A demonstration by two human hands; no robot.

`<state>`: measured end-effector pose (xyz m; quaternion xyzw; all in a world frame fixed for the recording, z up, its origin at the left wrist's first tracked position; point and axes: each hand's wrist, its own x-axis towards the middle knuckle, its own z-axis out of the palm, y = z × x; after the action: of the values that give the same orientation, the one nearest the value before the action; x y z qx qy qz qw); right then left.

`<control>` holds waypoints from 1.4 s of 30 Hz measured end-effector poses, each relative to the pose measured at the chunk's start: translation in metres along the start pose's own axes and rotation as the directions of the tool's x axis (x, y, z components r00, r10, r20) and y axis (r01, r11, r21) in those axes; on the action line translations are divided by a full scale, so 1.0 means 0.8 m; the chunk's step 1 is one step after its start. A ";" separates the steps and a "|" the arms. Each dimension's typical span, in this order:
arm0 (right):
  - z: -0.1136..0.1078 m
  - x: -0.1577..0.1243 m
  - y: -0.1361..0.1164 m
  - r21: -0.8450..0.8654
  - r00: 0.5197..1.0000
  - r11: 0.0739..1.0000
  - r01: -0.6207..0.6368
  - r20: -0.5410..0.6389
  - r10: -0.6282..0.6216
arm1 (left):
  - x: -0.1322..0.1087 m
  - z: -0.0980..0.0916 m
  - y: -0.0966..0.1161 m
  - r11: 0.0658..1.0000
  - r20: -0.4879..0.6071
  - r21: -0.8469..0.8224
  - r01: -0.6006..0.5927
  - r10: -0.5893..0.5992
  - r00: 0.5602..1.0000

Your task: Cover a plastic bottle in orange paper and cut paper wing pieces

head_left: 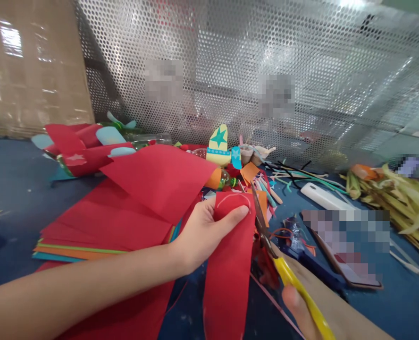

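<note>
My left hand [204, 231] pinches a long strip of red paper [229, 278] near its top, thumb on the front face. A pale curved line is drawn at the strip's upper end. In my right hand [296, 302] is a pair of scissors [283, 271] with yellow handles, fingers closed round them. The blades point up along the strip's right edge, close to the drawn curve; I cannot tell whether they touch the paper. Most of the right hand's fingers are hidden behind the scissors.
Left lies a stack of coloured paper sheets [113, 217], red on top. Beyond are red paper crafts [85, 151] and a yellow cutout [218, 141] with a star. A blue glue gun [312, 267], a phone [347, 255] and dry husks [411, 208] lie right. A perforated metal panel [223, 61] stands behind.
</note>
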<state>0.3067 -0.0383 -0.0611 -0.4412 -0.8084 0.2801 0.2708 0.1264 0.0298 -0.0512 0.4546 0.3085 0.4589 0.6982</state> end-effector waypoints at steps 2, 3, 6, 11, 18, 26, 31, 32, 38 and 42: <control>-0.002 0.001 -0.001 -0.001 1.000 1.000 0.025 0.016 -0.025 | -0.001 0.000 0.000 1.000 0.001 0.008 -0.009 0.009 1.000; -0.002 0.002 -0.002 0.000 0.999 0.999 0.036 0.021 -0.036 | -0.001 0.000 0.000 1.000 -0.004 0.012 -0.014 0.014 1.000; -0.005 0.006 -0.003 0.003 0.998 0.998 0.063 0.027 -0.063 | -0.001 -0.001 0.000 0.999 -0.021 0.028 -0.026 0.026 0.999; -0.008 0.009 -0.004 -0.001 0.995 0.996 0.091 0.032 -0.091 | 0.000 -0.002 0.000 0.996 -0.045 0.077 -0.038 0.042 0.998; -0.010 0.005 -0.008 -0.051 0.992 0.992 0.117 -0.043 -0.119 | 0.000 -0.002 0.003 0.984 -0.059 0.165 -0.071 0.082 0.995; -0.013 0.008 -0.005 0.025 0.997 0.997 0.074 0.007 -0.074 | 0.001 -0.003 0.002 0.976 -0.076 0.203 -0.075 0.092 0.993; -0.009 0.012 -0.006 0.168 1.000 0.986 -0.001 0.030 -0.004 | 0.002 -0.003 0.001 0.980 -0.091 0.191 -0.050 0.068 0.994; -0.008 0.012 -0.007 0.191 1.000 0.982 -0.011 0.025 0.007 | 0.003 -0.003 0.001 0.982 -0.089 0.183 -0.045 0.062 0.994; -0.007 0.013 -0.013 0.146 1.000 0.989 0.006 -0.032 -0.001 | 0.003 -0.004 -0.002 0.989 -0.075 0.146 -0.026 0.037 0.996; -0.005 0.013 -0.014 0.147 0.998 0.989 0.004 -0.064 0.006 | 0.003 -0.002 -0.001 0.989 -0.066 0.151 -0.014 0.024 0.998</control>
<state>0.2983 -0.0334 -0.0487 -0.4292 -0.7763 0.3247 0.3281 0.1264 0.0324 -0.0525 0.4929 0.3614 0.4563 0.6467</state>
